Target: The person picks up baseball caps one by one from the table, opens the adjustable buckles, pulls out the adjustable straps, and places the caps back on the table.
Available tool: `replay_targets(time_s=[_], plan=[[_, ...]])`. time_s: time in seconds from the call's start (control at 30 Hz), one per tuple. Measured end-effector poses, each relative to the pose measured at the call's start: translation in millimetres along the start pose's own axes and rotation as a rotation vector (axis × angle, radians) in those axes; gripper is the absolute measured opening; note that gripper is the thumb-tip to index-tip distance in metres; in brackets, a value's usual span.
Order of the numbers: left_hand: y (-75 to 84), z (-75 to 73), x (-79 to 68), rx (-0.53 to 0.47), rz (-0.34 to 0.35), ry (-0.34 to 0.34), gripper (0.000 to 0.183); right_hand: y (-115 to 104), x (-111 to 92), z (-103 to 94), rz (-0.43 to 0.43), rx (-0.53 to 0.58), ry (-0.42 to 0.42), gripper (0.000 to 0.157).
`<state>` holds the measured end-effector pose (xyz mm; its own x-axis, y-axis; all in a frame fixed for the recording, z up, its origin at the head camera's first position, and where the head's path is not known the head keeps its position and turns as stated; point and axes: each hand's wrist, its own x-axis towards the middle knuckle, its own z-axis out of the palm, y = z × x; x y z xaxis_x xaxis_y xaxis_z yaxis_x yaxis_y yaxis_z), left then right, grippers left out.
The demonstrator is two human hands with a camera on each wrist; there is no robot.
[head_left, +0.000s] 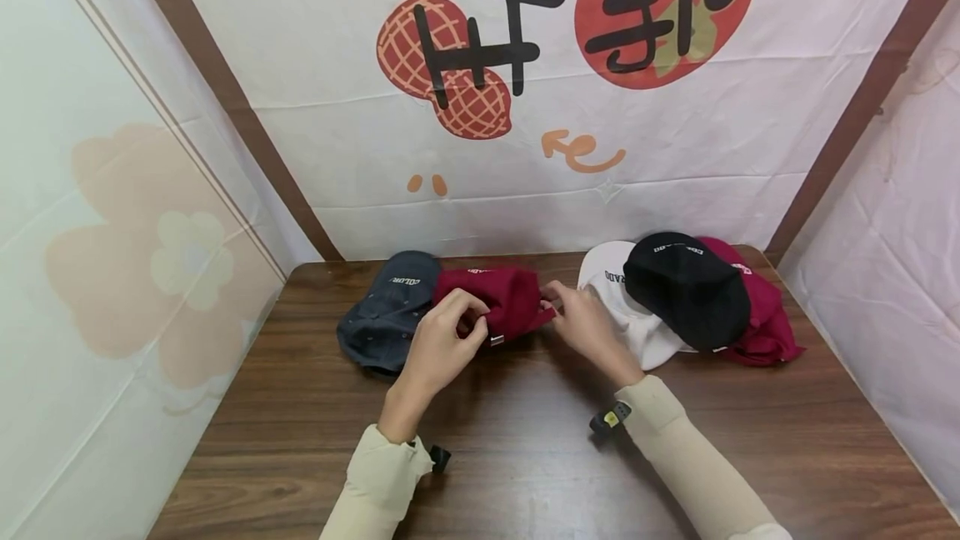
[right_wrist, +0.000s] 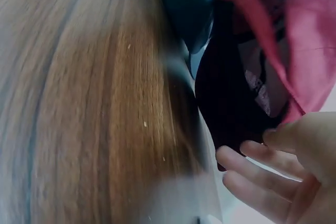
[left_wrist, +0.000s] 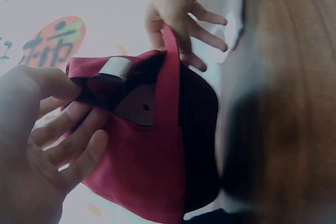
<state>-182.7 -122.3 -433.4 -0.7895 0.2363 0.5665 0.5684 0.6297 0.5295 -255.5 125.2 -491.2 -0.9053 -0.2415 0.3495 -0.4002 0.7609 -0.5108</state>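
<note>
Booth-like space: printed cloth walls (head_left: 337, 173), wood-grain table (head_left: 525, 423).

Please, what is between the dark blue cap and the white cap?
In the head view, the red cap is there, held by the left hand and the right hand.

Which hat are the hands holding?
The red cap beside the blue-grey cap. Left hand and right hand hold it; another red cap lies far right.

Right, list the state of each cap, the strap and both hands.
Left hand: pinching the middle red cap's edge
Right hand: pinching strap end
Middle red cap: held
Strap: unbuckled
Dark blue cap: on the table
Black cap: on top
White cap: partly under black cap
Rightmost red cap: partly under black cap
</note>
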Motion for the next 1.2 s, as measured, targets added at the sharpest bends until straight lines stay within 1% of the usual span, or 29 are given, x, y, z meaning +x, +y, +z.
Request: replay_targets(time_s=[0.2, 0.23, 0.3, 0.4, 0.5, 0.7, 0.8, 0.9, 1.13, 1.2], plan=[[-14.6, 4.9, -9.1, 0.055, -0.138, -0.146, 0.012, 0.2, 1.1, 7.0, 0.085, 0.221, -0.241, 0.034], [-16.3, 5.4, -10.2, 0.062, -0.157, -0.166, 0.012, 1.1, 0.9, 8.5, 0.092, 0.248, -0.270, 0.037], [-19.1, 6.1, -11.6, 0.073, -0.187, -0.203, 0.012, 2.2, 0.6, 10.7, 0.097, 0.281, -0.302, 0.042], [-22.3, 7.1, -12.2, 0.076, -0.217, -0.242, 0.011, 2.1, 0.9, 12.9, 0.088, 0.315, -0.320, 0.048], [-25.5, 8.6, -12.1, 0.073, -0.237, -0.262, 0.010, 0.0, 1.5, 12.7, 0.080, 0.339, -0.346, 0.057], [-31.2, 11.9, -11.0, 0.080, -0.244, -0.253, 0.010, -2.8, 3.2, 12.6, 0.074, 0.343, -0.415, 0.066], [-32.8, 12.0, -11.4, 0.084, -0.251, -0.250, 0.010, -3.9, 2.6, 13.1, 0.084, 0.359, -0.451, 0.069], [-33.1, 11.8, -12.3, 0.087, -0.261, -0.251, 0.010, -3.8, 1.7, 14.0, 0.086, 0.369, -0.463, 0.069], [-31.8, 11.9, -14.5, 0.092, -0.269, -0.258, 0.011, -1.1, -1.0, 15.0, 0.066, 0.396, -0.451, 0.065], [-31.2, 11.8, -15.2, 0.092, -0.266, -0.262, 0.012, 0.0, -2.1, 15.0, 0.049, 0.389, -0.438, 0.065]])
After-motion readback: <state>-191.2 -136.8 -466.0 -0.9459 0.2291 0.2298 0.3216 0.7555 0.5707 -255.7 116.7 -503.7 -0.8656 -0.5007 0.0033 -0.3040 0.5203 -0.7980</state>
